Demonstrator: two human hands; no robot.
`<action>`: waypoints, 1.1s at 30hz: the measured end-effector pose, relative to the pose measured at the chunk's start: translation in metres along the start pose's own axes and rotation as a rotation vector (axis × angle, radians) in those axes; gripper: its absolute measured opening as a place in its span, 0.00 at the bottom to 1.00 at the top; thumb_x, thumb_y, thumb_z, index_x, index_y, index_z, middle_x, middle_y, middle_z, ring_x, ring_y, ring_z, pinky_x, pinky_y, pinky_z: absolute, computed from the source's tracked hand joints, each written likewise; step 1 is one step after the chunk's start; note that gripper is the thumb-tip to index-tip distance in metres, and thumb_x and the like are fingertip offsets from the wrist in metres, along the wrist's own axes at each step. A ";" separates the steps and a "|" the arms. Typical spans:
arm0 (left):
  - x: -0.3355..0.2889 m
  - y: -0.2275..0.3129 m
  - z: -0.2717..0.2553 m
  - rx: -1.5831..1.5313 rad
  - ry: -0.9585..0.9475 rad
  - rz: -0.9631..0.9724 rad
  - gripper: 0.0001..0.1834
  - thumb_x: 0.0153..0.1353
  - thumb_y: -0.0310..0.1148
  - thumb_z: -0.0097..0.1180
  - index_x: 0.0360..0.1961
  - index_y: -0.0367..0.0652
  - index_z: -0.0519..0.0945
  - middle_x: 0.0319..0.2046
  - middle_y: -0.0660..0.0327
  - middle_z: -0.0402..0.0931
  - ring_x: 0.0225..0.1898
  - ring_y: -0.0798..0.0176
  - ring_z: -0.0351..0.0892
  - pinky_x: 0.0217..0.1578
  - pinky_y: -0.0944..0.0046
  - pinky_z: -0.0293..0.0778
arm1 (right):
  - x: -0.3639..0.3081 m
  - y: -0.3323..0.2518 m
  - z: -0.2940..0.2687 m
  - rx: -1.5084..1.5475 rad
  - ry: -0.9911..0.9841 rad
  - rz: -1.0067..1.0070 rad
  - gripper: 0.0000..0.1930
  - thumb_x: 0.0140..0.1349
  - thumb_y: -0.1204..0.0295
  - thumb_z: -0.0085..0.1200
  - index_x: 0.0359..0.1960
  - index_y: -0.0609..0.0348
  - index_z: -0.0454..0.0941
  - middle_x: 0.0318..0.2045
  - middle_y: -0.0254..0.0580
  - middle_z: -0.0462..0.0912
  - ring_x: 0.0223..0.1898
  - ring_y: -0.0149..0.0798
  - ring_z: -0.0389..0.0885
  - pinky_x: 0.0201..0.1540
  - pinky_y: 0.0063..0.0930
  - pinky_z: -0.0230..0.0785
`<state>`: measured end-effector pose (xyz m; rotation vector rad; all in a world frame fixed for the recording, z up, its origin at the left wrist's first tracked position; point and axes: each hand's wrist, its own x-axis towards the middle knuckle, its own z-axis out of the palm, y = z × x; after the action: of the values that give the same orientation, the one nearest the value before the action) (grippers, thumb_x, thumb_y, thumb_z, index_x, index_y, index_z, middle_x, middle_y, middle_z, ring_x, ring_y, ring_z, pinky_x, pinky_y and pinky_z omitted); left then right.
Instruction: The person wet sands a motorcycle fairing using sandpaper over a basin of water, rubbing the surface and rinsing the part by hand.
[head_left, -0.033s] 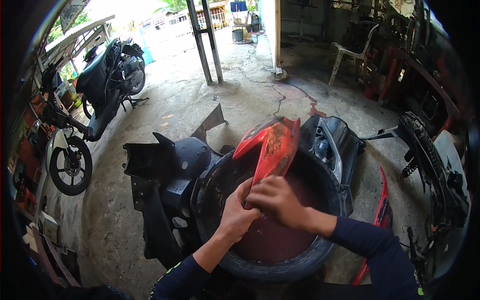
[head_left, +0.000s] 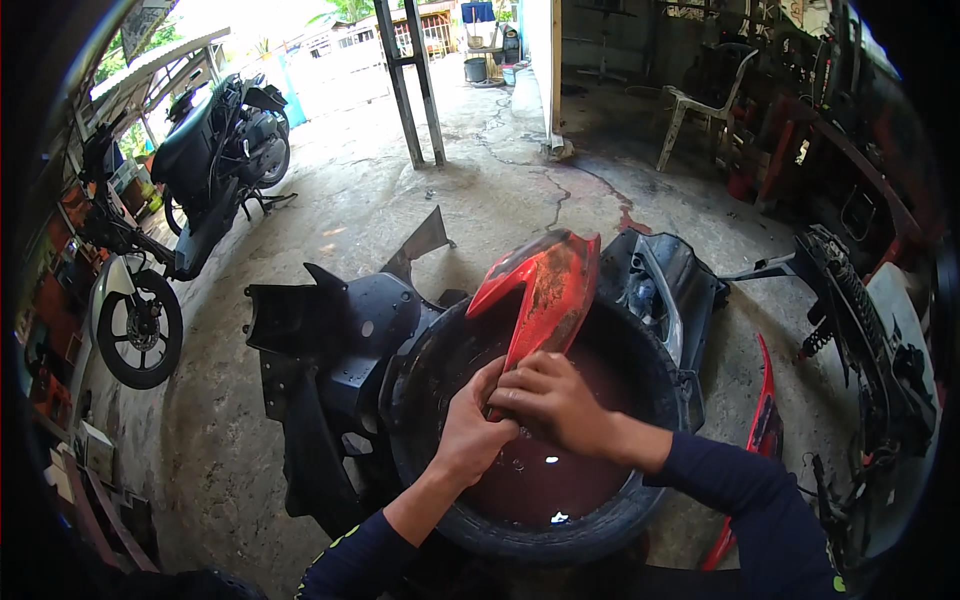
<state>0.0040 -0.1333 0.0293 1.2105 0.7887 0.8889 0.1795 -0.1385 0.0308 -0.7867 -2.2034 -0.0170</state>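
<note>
My left hand (head_left: 474, 419) is closed around the narrow lower end of a red motorcycle body panel (head_left: 543, 290), its thumb across the near side. The panel is held tilted up over a black tub (head_left: 545, 553), and brown dirt covers much of its forked upper part. My right hand (head_left: 553, 400) is closed on the same narrow end, its fingers curled and pressed against it beside the left. Whether a small cloth or tool lies under those fingers is hidden. Dark reddish water (head_left: 550, 480) fills the tub below both hands.
Black plastic motorcycle panels (head_left: 365, 325) lie against the tub's left side, with a grey-black part (head_left: 655, 285) at its far right. On the right are another red panel (head_left: 765, 430) and a motorcycle frame (head_left: 850, 300). A motorcycle (head_left: 200, 190) stands at left; a chair (head_left: 705, 105) stands behind.
My right hand, blurred by motion before, is now sharp and in nearly the same place on the panel. Bright reflections have appeared on the water. The panel has barely shifted.
</note>
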 end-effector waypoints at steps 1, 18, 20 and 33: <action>-0.001 -0.004 -0.004 -0.039 -0.007 0.025 0.44 0.45 0.10 0.50 0.70 0.32 0.65 0.63 0.57 0.71 0.64 0.65 0.71 0.62 0.64 0.73 | -0.003 0.011 -0.002 0.009 0.004 0.001 0.12 0.53 0.70 0.60 0.41 0.50 0.84 0.39 0.34 0.85 0.43 0.42 0.80 0.49 0.41 0.69; 0.000 -0.008 -0.011 0.000 -0.006 0.070 0.42 0.47 0.12 0.53 0.69 0.28 0.64 0.63 0.52 0.71 0.65 0.63 0.70 0.63 0.64 0.70 | -0.002 0.031 -0.007 -0.080 -0.008 0.062 0.15 0.53 0.69 0.60 0.44 0.50 0.83 0.43 0.35 0.84 0.48 0.42 0.80 0.53 0.41 0.68; -0.001 0.003 -0.001 -0.066 -0.005 0.024 0.42 0.47 0.12 0.53 0.69 0.28 0.64 0.63 0.52 0.72 0.65 0.63 0.70 0.64 0.65 0.69 | -0.019 0.062 -0.007 -0.219 0.016 0.252 0.13 0.55 0.67 0.59 0.43 0.50 0.83 0.44 0.34 0.83 0.48 0.42 0.80 0.54 0.42 0.68; 0.001 0.010 0.005 -0.005 -0.004 -0.017 0.42 0.46 0.12 0.53 0.69 0.27 0.65 0.62 0.52 0.73 0.66 0.62 0.70 0.66 0.65 0.65 | 0.000 0.009 -0.003 -0.071 0.034 -0.037 0.14 0.56 0.66 0.56 0.45 0.49 0.83 0.43 0.32 0.84 0.48 0.41 0.80 0.49 0.43 0.69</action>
<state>0.0076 -0.1330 0.0399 1.1991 0.7918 0.8741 0.1868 -0.1319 0.0306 -0.7794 -2.1951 -0.1269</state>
